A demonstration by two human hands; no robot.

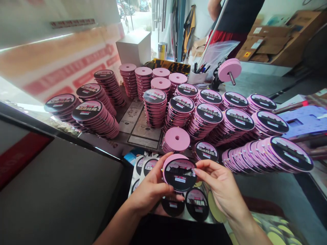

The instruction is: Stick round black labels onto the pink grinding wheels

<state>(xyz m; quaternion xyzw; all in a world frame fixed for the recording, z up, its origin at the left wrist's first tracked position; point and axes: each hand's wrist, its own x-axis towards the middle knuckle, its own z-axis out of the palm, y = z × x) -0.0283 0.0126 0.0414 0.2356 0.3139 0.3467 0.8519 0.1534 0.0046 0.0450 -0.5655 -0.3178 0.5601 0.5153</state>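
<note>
In my left hand [148, 190] is a pink spool [175, 157], its fingers curled round the rim. Over the spool's face lies a round black-and-pink printed sticker [180, 175], whose right edge my right hand [222, 183] pinches between thumb and fingers. Whether the sticker is fully stuck down, I cannot tell. Below my hands is a sheet of round stickers [196, 204], partly covered by them, with bare yellow circles on its right side. Just beyond stands a short stack of plain pink spools [177, 139].
Stacks of labelled spools [238, 119] fill the right of the table, with more labelled stacks [88, 110] at left. Plain pink stacks [127, 68] stand behind. A pen cup [198, 77], a white box [134, 47] and a rod with pink spools [229, 69] are farther back. Another person [237, 20] stands beyond.
</note>
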